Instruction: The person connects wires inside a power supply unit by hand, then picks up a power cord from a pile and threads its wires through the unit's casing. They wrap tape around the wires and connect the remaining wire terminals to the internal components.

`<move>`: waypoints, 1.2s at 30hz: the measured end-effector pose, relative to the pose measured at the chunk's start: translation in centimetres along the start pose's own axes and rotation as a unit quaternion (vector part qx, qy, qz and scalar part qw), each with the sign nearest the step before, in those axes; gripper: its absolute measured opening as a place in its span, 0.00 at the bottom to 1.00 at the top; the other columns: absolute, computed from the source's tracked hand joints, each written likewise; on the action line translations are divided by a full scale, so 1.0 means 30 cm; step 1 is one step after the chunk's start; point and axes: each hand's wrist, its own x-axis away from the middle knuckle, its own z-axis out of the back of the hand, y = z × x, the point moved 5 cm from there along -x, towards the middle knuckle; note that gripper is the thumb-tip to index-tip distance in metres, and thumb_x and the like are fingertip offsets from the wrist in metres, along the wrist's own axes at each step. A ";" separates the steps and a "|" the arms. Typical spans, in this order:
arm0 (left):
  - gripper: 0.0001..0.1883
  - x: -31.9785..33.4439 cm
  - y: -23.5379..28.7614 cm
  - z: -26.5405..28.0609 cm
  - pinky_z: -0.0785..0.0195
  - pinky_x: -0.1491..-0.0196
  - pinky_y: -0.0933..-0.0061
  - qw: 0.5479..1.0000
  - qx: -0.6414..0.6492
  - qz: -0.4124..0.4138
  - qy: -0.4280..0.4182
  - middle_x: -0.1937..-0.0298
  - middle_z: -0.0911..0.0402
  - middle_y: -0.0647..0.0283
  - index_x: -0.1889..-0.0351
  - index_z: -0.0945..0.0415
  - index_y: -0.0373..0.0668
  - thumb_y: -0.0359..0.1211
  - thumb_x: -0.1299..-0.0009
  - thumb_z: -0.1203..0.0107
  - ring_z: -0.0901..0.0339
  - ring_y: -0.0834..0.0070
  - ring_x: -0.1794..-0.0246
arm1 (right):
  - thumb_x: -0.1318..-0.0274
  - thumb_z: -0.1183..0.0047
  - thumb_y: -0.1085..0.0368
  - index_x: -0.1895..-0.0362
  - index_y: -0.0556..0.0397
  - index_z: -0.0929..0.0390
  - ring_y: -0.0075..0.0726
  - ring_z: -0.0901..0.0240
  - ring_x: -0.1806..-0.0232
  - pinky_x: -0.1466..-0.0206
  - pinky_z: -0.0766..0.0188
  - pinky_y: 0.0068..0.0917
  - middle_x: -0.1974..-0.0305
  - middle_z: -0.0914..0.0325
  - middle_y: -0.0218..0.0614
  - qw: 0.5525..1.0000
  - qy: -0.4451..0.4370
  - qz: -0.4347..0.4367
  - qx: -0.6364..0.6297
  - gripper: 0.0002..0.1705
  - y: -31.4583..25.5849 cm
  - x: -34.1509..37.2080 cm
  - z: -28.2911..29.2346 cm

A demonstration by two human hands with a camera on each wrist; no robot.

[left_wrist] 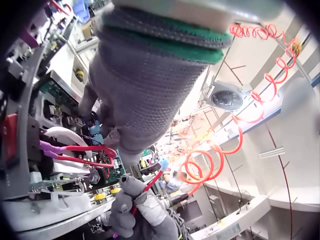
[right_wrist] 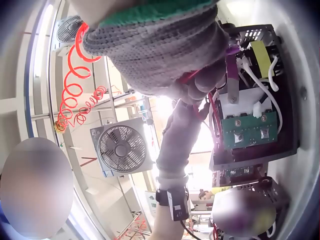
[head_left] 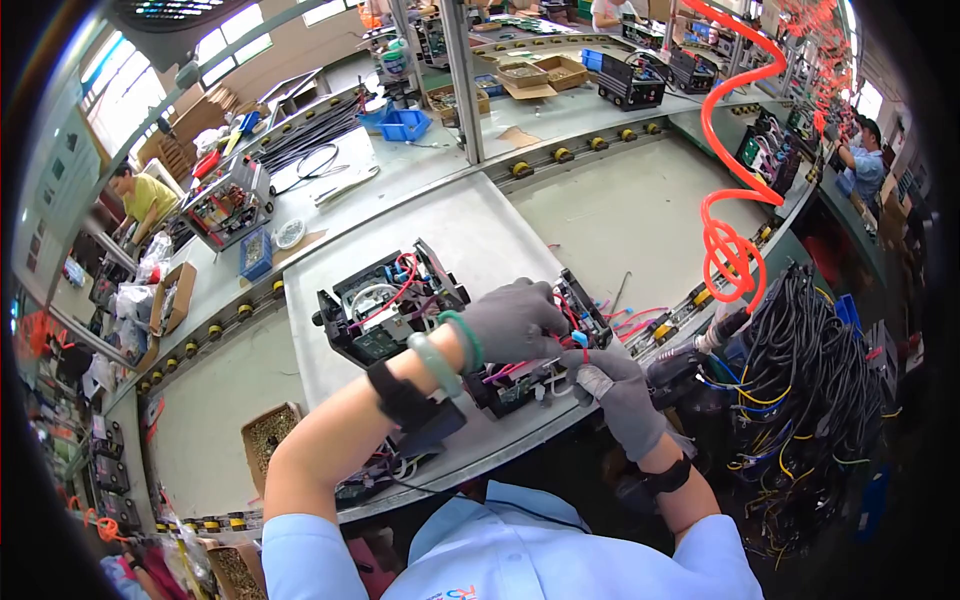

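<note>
A wired unit (head_left: 585,310) with an open top lies near the table's front edge. My left hand (head_left: 512,322), gloved in grey, reaches over it with bent fingers. In the left wrist view my left hand (left_wrist: 142,90) is beside a blue connector (left_wrist: 95,131) in the unit; whether it grips anything there is hidden. My right hand (head_left: 615,400) pinches a red wire at the unit's right side. That red wire (left_wrist: 154,181) ends in a light blue tip (left_wrist: 164,164). The right wrist view shows both hands close together beside a green board (right_wrist: 249,131).
A second open unit (head_left: 385,300) sits to the left on the grey board (head_left: 330,255). Black cables (head_left: 810,390) hang in a large bundle at the right. A red coiled hose (head_left: 735,250) hangs above them, and a parts box (head_left: 262,440) is at lower left.
</note>
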 end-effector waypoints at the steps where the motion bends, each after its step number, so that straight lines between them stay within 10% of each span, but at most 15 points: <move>1: 0.19 -0.006 0.003 0.000 0.32 0.40 0.58 1.000 0.001 0.002 0.003 0.48 0.23 0.50 0.48 0.15 0.52 0.43 0.37 0.38 0.29 0.53 0.41 | 0.31 0.51 0.70 0.46 0.56 0.17 0.18 0.29 0.62 0.55 0.32 0.17 0.64 0.24 0.25 1.000 -0.003 0.000 0.002 0.15 0.012 -0.004 0.003; 3: 0.16 -0.017 0.007 -0.009 0.29 0.44 0.58 1.000 -0.013 0.004 0.005 0.52 0.23 0.52 0.54 0.13 0.49 0.40 0.39 0.36 0.28 0.53 0.44 | 0.33 0.55 0.73 0.48 0.60 0.17 0.19 0.30 0.60 0.53 0.33 0.20 0.59 0.24 0.29 0.984 0.025 0.132 0.119 0.16 -0.008 0.008 0.038; 7: 0.10 -0.035 0.021 -0.055 0.29 0.45 0.55 0.993 -0.094 0.034 0.067 0.52 0.24 0.52 0.64 0.14 0.46 0.38 0.40 0.36 0.28 0.52 0.46 | 0.34 0.49 0.68 0.52 0.61 0.16 0.20 0.30 0.56 0.51 0.33 0.21 0.59 0.23 0.28 0.984 -0.003 0.100 0.149 0.13 0.004 0.043 0.074; 11: 0.17 0.024 0.019 -0.061 0.27 0.47 0.55 0.991 -0.052 0.025 0.117 0.50 0.25 0.51 0.51 0.19 0.41 0.37 0.37 0.39 0.26 0.52 0.47 | 0.33 0.47 0.66 0.50 0.57 0.16 0.21 0.32 0.62 0.55 0.32 0.21 0.63 0.24 0.29 0.990 -0.075 0.044 0.113 0.13 -0.004 0.042 -0.002; 13: 0.22 0.126 0.031 -0.002 0.28 0.45 0.57 0.980 -0.010 0.010 0.198 0.50 0.23 0.52 0.43 0.23 0.41 0.34 0.35 0.39 0.24 0.53 0.49 | 0.31 0.49 0.63 0.51 0.58 0.16 0.18 0.33 0.68 0.62 0.32 0.21 0.69 0.25 0.25 0.989 -0.140 -0.037 0.040 0.14 0.019 0.025 -0.041; 16: 0.19 0.289 0.059 0.072 0.27 0.48 0.69 0.940 0.324 0.025 0.103 0.50 0.20 0.52 0.41 0.25 0.38 0.30 0.30 0.42 0.20 0.67 0.51 | 0.32 0.47 0.65 0.53 0.59 0.17 0.16 0.31 0.71 0.69 0.33 0.21 0.72 0.26 0.24 0.982 -0.181 -0.016 0.042 0.12 -0.039 -0.028 -0.147; 21: 0.11 0.483 0.043 0.105 0.26 0.55 0.74 0.960 0.218 0.124 0.124 0.66 0.16 0.63 0.49 0.19 0.37 0.31 0.26 0.43 0.22 0.81 0.63 | 0.32 0.44 0.64 0.52 0.57 0.16 0.14 0.28 0.70 0.69 0.31 0.18 0.71 0.21 0.25 0.947 -0.303 0.032 0.100 0.12 0.004 -0.106 -0.336; 23: 0.12 0.541 0.004 0.131 0.26 0.56 0.76 0.860 0.462 0.172 0.133 0.63 0.15 0.67 0.48 0.19 0.36 0.32 0.24 0.45 0.23 0.84 0.61 | 0.33 0.42 0.64 0.53 0.57 0.16 0.14 0.28 0.69 0.69 0.31 0.18 0.70 0.19 0.25 0.951 -0.298 0.043 0.070 0.11 -0.023 -0.138 -0.382; 25: 0.15 0.583 -0.099 0.144 0.26 0.49 0.77 0.864 0.455 0.177 0.124 0.54 0.15 0.65 0.45 0.20 0.35 0.35 0.23 0.45 0.22 0.83 0.55 | 0.33 0.42 0.63 0.53 0.57 0.16 0.15 0.26 0.70 0.68 0.29 0.19 0.69 0.18 0.25 0.955 -0.288 -0.049 0.053 0.11 -0.025 -0.169 -0.396; 27: 0.13 0.600 -0.218 0.153 0.25 0.53 0.72 0.876 0.404 0.124 0.232 0.59 0.15 0.68 0.49 0.18 0.38 0.34 0.25 0.43 0.19 0.78 0.59 | 0.35 0.40 0.64 0.57 0.57 0.16 0.17 0.26 0.77 0.76 0.30 0.23 0.71 0.18 0.29 0.958 -0.269 -0.085 0.045 0.10 -0.054 -0.208 -0.420; 28: 0.15 0.610 -0.300 0.202 0.26 0.51 0.71 0.930 0.158 0.101 0.316 0.57 0.15 0.66 0.47 0.19 0.38 0.38 0.24 0.44 0.19 0.76 0.57 | 0.35 0.40 0.64 0.59 0.58 0.15 0.17 0.26 0.77 0.76 0.29 0.24 0.72 0.19 0.31 0.958 -0.239 -0.008 0.160 0.09 -0.098 -0.249 -0.430; 31: 0.23 0.651 -0.618 0.261 0.27 0.48 0.70 0.854 -0.259 0.208 0.400 0.53 0.16 0.62 0.42 0.22 0.39 0.47 0.24 0.47 0.19 0.72 0.55 | 0.36 0.41 0.63 0.63 0.57 0.15 0.19 0.24 0.75 0.72 0.27 0.25 0.76 0.20 0.34 0.942 -0.173 0.128 0.256 0.10 -0.119 -0.387 -0.451; 33: 0.26 0.670 -0.843 0.149 0.28 0.49 0.71 0.836 0.268 0.370 0.304 0.53 0.16 0.62 0.39 0.24 0.39 0.49 0.25 0.48 0.21 0.73 0.58 | 0.37 0.42 0.62 0.63 0.57 0.15 0.26 0.21 0.72 0.66 0.24 0.28 0.75 0.18 0.37 0.893 -0.172 0.067 0.411 0.11 -0.161 -0.478 -0.486; 36: 0.23 0.655 -0.857 0.061 0.28 0.62 0.70 0.842 0.269 0.369 0.288 0.69 0.16 0.60 0.59 0.16 0.37 0.48 0.26 0.51 0.23 0.74 0.70 | 0.41 0.44 0.54 0.62 0.50 0.13 0.49 0.18 0.64 0.55 0.23 0.38 0.66 0.15 0.46 0.846 -0.178 0.062 0.498 0.15 -0.070 -0.631 -0.485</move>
